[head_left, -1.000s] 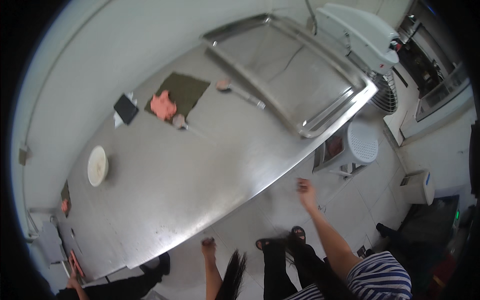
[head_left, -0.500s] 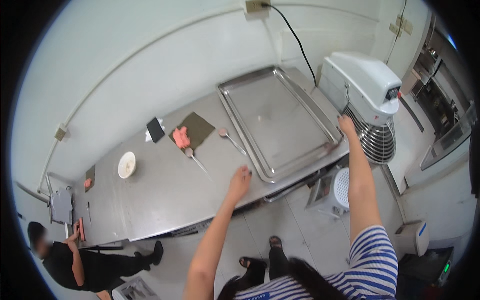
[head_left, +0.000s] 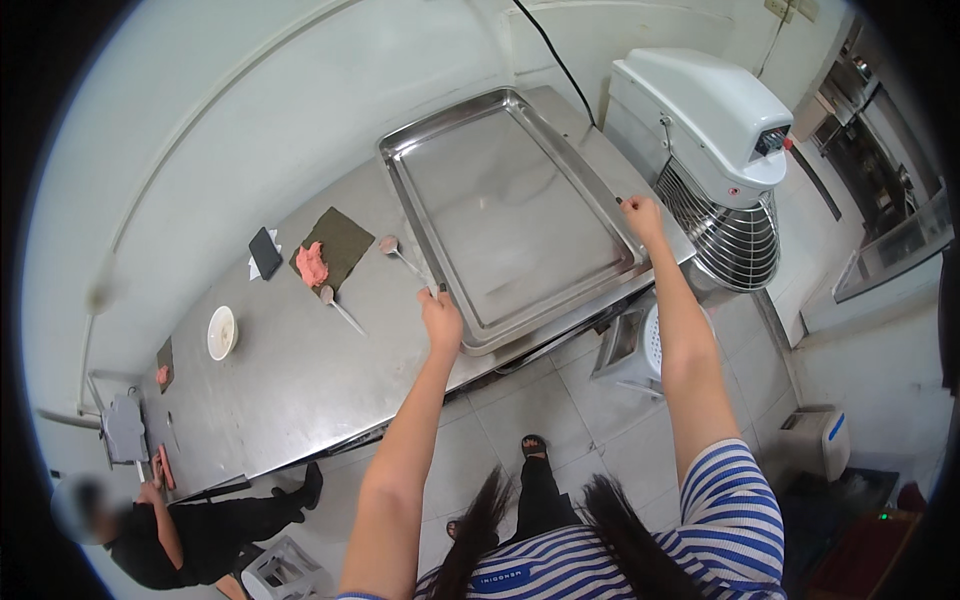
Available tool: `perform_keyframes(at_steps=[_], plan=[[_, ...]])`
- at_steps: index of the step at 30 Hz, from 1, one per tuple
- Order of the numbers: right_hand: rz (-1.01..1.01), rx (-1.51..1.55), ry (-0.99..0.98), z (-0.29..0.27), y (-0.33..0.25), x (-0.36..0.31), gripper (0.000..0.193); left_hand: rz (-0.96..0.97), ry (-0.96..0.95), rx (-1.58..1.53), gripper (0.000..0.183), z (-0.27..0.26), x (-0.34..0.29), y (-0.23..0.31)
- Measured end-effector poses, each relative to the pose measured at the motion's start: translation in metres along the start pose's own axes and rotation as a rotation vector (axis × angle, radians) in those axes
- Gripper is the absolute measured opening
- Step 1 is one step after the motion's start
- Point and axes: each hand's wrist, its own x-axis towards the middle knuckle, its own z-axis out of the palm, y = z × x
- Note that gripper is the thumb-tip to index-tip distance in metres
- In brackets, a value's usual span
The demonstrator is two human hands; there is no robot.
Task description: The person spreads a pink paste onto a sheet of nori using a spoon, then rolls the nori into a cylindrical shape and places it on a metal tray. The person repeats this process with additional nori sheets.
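A large shallow metal tray (head_left: 515, 205) lies on the steel table (head_left: 290, 400). My left hand (head_left: 441, 318) grips its left rim near the front corner, fingers curled over the edge. My right hand (head_left: 642, 216) is closed on the right rim. Beside my left hand lies a metal spoon (head_left: 402, 257) with pink paste in its bowl; the handle's end is close to that hand. Left of it, pink paste (head_left: 312, 264) sits on a dark green sheet (head_left: 345, 243), with a second spoon (head_left: 342, 310) at its near edge.
A white bowl (head_left: 222, 333) and a dark phone (head_left: 265, 253) lie farther left. A white mixer (head_left: 700, 130) with a wire guard stands beyond the table's right end. A co-worker (head_left: 165, 535) in black works at the far left end. White stools (head_left: 285, 572) stand below the table.
Both hands have closed on the tray's rims, the left one coming up to its left side. The tray appears slightly farther from the table's right end. My view has shifted too.
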Motion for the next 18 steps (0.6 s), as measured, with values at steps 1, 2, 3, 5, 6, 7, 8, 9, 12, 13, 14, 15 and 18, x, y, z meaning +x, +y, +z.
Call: perform_keyframes(at_steps=[1, 2, 3, 5, 6, 7, 8, 9, 12, 13, 14, 15, 18], plan=[[0.002, -0.034, 0.020, -0.005, -0.003, -0.006, 0.033, -0.010, -0.008, -0.030, 0.032, -0.004, -0.007, 0.006], [-0.010, -0.063, 0.029, -0.005, -0.011, -0.011, 0.033, -0.028, -0.001, -0.062, 0.030, -0.011, -0.012, 0.007], [-0.013, -0.070, 0.050, -0.011, -0.017, -0.022, 0.033, -0.007, 0.002, -0.068, 0.030, -0.013, -0.019, 0.003], [-0.029, -0.107, 0.094, -0.023, -0.018, -0.035, 0.034, 0.026, 0.050, -0.089, 0.028, -0.016, -0.037, -0.006], [-0.055, -0.090, 0.122, -0.033, -0.011, -0.037, 0.031, 0.152, 0.113, -0.137, 0.027, -0.009, -0.040, -0.013], [-0.106, -0.023, 0.126, -0.041, -0.008, -0.043, 0.028, 0.261, 0.195, -0.163, 0.026, -0.009, -0.045, -0.022], [-0.145, 0.056, 0.137, -0.052, -0.001, -0.046, 0.026, 0.193, 0.149, -0.201, 0.025, -0.017, -0.052, -0.012], [-0.177, 0.117, 0.132, -0.057, -0.001, -0.054, 0.024, 0.123, 0.106, -0.241, 0.025, -0.035, -0.059, 0.002], [-0.233, 0.180, 0.121, -0.060, -0.047, -0.093, 0.023, 0.021, 0.025, -0.278, 0.024, -0.111, -0.075, 0.007], [-0.239, 0.144, 0.134, -0.053, -0.041, -0.095, 0.021, 0.056, 0.061, -0.284, 0.023, -0.133, -0.080, 0.002], [-0.208, 0.230, 0.091, -0.043, -0.060, -0.107, 0.019, 0.087, 0.100, -0.270, 0.022, -0.156, -0.086, -0.007], [-0.175, 0.310, 0.047, -0.029, -0.079, -0.122, 0.017, 0.082, 0.164, -0.191, 0.020, -0.179, -0.088, -0.021], [-0.208, 0.387, -0.040, 0.018, -0.145, -0.171, 0.012, 0.034, 0.203, -0.087, 0.021, -0.270, -0.098, -0.055]])
